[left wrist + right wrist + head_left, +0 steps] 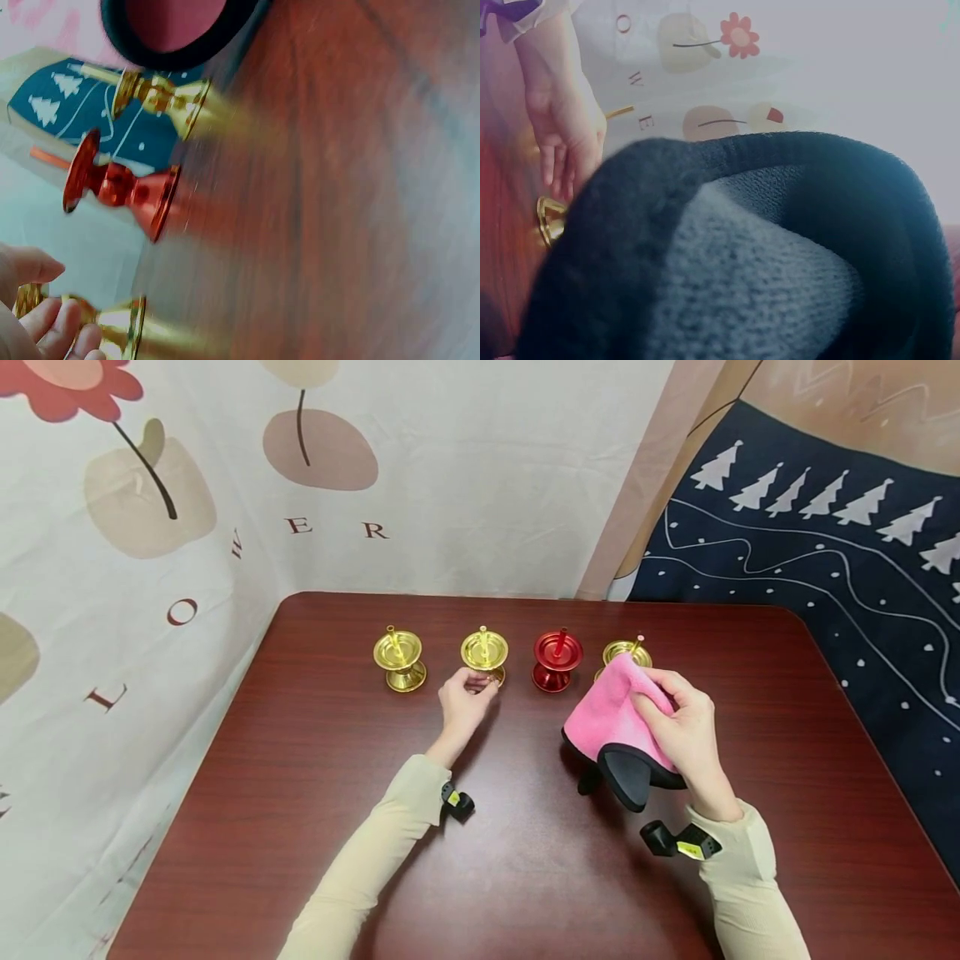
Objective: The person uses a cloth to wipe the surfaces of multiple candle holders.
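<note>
My right hand [675, 718] pinches a pink cloth [611, 710] with black edging and a dark grey reverse side. The cloth hangs in folds above the table, in front of the rightmost gold candle holder [626, 652]. In the right wrist view, the cloth [757, 270] fills much of the frame. My left hand [465, 702] is at the stem of the second gold candle holder [484, 650], which stands upright. Its loosely bent fingers [56, 330] overlap that holder [120, 330], while the thumb stays apart from it. Any contact is unclear.
A red candle holder [557, 653] stands between my hands, and another gold candle holder [399, 653] stands at the left end of the row. Below lies a dark red-brown table [517, 877]. Behind it hang a pale flower-print curtain [480, 477] and a navy tree-print cloth [795, 552].
</note>
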A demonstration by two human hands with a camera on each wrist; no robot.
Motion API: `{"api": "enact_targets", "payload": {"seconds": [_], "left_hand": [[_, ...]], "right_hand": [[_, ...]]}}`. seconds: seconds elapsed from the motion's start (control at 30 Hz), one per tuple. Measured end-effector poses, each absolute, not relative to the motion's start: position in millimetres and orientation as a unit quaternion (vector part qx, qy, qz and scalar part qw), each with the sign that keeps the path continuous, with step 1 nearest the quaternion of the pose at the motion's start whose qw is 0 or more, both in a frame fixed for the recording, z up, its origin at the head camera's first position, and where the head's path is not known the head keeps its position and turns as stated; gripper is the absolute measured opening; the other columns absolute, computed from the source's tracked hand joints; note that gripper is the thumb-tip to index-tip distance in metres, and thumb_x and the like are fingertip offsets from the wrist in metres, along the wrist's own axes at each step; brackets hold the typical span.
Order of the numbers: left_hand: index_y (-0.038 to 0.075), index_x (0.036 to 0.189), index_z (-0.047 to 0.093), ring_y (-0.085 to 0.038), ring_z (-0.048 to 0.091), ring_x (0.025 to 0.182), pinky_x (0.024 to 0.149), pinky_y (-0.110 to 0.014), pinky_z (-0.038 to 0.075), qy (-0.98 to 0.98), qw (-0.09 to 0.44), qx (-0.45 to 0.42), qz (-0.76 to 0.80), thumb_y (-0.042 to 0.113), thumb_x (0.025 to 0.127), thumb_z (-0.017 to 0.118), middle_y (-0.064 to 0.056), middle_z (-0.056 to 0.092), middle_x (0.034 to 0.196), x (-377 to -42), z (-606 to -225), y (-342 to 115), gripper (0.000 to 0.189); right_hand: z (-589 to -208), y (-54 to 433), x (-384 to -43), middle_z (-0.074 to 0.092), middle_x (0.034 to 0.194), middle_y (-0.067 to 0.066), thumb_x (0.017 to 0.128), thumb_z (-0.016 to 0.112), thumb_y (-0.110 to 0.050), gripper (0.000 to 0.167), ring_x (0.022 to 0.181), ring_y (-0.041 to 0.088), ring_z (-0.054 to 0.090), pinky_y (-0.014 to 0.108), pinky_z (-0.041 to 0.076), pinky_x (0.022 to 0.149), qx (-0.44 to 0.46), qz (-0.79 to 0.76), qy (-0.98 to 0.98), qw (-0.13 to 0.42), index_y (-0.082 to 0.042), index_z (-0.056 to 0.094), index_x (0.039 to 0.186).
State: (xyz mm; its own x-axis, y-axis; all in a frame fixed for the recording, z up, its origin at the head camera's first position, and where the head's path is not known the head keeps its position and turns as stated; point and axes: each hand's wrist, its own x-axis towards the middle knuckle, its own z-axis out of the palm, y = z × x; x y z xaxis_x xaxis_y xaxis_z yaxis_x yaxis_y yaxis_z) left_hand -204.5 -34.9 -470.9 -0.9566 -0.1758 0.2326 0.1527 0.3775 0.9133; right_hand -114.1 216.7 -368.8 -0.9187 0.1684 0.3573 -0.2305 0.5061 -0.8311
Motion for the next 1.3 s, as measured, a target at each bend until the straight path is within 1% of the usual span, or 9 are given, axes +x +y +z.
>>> {"api": "enact_targets", "payload": {"seconds": [0.1, 0.3, 0.53, 0.63, 0.77, 0.87, 0.97, 1.1, 1.3], "left_hand": [[-0.002, 0.088, 0.064, -0.027, 0.064, 0.072, 0.066, -0.031, 0.051, -0.816, 0.151, 0.041, -0.557, 0.008, 0.071, 0.077, -0.014, 0.068, 0.082, -210.0, -471.4, -40.6, 0.024], [-0.003, 0.101, 0.058, -0.029, 0.061, 0.083, 0.076, -0.035, 0.049, -0.818, 0.130, 0.064, -0.557, 0.009, 0.067, 0.080, -0.017, 0.064, 0.091, -222.8, -476.2, -44.7, 0.042], [-0.001, 0.102, 0.059, -0.028, 0.061, 0.086, 0.078, -0.036, 0.049, -0.825, 0.119, 0.064, -0.549, 0.009, 0.066, 0.081, -0.015, 0.064, 0.093, -233.6, -483.1, -43.5, 0.043], [-0.002, 0.101, 0.060, -0.029, 0.060, 0.089, 0.081, -0.038, 0.048, -0.833, 0.120, 0.058, -0.537, 0.009, 0.066, 0.081, -0.016, 0.064, 0.094, -236.3, -483.8, -43.4, 0.043], [-0.003, 0.097, 0.063, -0.033, 0.058, 0.093, 0.088, -0.042, 0.042, -0.850, 0.118, 0.048, -0.511, 0.010, 0.065, 0.082, -0.018, 0.063, 0.095, -238.0, -483.5, -44.0, 0.040], [-0.004, 0.093, 0.066, -0.034, 0.056, 0.095, 0.091, -0.044, 0.038, -0.859, 0.119, 0.040, -0.497, 0.011, 0.064, 0.082, -0.019, 0.062, 0.094, -238.7, -483.2, -44.9, 0.036], [-0.004, 0.090, 0.068, -0.034, 0.056, 0.094, 0.090, -0.044, 0.037, -0.860, 0.124, 0.035, -0.493, 0.011, 0.064, 0.082, -0.019, 0.062, 0.092, -239.6, -484.5, -45.4, 0.033], [-0.003, 0.088, 0.068, -0.033, 0.056, 0.091, 0.088, -0.044, 0.038, -0.860, 0.137, 0.029, -0.492, 0.010, 0.063, 0.082, -0.018, 0.063, 0.089, -240.9, -488.1, -46.1, 0.031], [-0.003, 0.090, 0.069, -0.032, 0.058, 0.088, 0.084, -0.042, 0.041, -0.854, 0.150, 0.018, -0.499, 0.010, 0.064, 0.082, -0.017, 0.064, 0.091, -240.9, -491.7, -48.8, 0.032]], "right_hand": [[-368.7, 215.9, -114.1, 0.065, 0.097, 0.016, 0.082, 0.067, -0.001, 0.026, 0.072, 0.005, 0.052, 0.012, 0.045, 0.059, 0.017, 0.497, -0.844, 0.198, 0.000, 0.067, 0.108], [-369.6, 214.6, -114.4, 0.065, 0.095, 0.005, 0.082, 0.067, -0.001, 0.026, 0.071, 0.005, 0.052, 0.012, 0.045, 0.058, 0.016, 0.504, -0.841, 0.198, 0.000, 0.068, 0.108], [-369.4, 214.8, -113.5, 0.065, 0.097, 0.016, 0.082, 0.067, -0.002, 0.026, 0.071, 0.004, 0.052, 0.012, 0.045, 0.058, 0.015, 0.503, -0.842, 0.194, 0.000, 0.067, 0.109], [-369.5, 215.7, -113.3, 0.066, 0.096, 0.011, 0.082, 0.067, -0.002, 0.026, 0.070, 0.004, 0.052, 0.013, 0.045, 0.058, 0.011, 0.501, -0.843, 0.194, 0.000, 0.067, 0.109], [-369.9, 216.7, -112.8, 0.065, 0.093, -0.008, 0.082, 0.068, -0.003, 0.027, 0.070, 0.004, 0.052, 0.013, 0.045, 0.058, 0.008, 0.506, -0.841, 0.193, -0.001, 0.067, 0.109], [-370.0, 216.9, -112.4, 0.062, 0.091, -0.016, 0.082, 0.068, -0.003, 0.028, 0.070, 0.004, 0.052, 0.013, 0.045, 0.058, 0.007, 0.509, -0.840, 0.190, -0.001, 0.067, 0.110], [-369.6, 216.9, -112.4, 0.063, 0.092, -0.011, 0.082, 0.068, -0.004, 0.028, 0.070, 0.004, 0.053, 0.013, 0.046, 0.058, 0.006, 0.508, -0.841, 0.187, -0.002, 0.067, 0.110], [-369.6, 217.1, -112.8, 0.065, 0.094, 0.001, 0.083, 0.067, -0.004, 0.027, 0.069, 0.006, 0.053, 0.014, 0.047, 0.058, 0.008, 0.506, -0.842, 0.188, -0.002, 0.067, 0.110], [-370.0, 217.3, -112.3, 0.064, 0.092, -0.003, 0.083, 0.067, -0.005, 0.026, 0.069, 0.006, 0.053, 0.014, 0.047, 0.058, 0.007, 0.506, -0.843, 0.184, -0.001, 0.067, 0.109]]}}
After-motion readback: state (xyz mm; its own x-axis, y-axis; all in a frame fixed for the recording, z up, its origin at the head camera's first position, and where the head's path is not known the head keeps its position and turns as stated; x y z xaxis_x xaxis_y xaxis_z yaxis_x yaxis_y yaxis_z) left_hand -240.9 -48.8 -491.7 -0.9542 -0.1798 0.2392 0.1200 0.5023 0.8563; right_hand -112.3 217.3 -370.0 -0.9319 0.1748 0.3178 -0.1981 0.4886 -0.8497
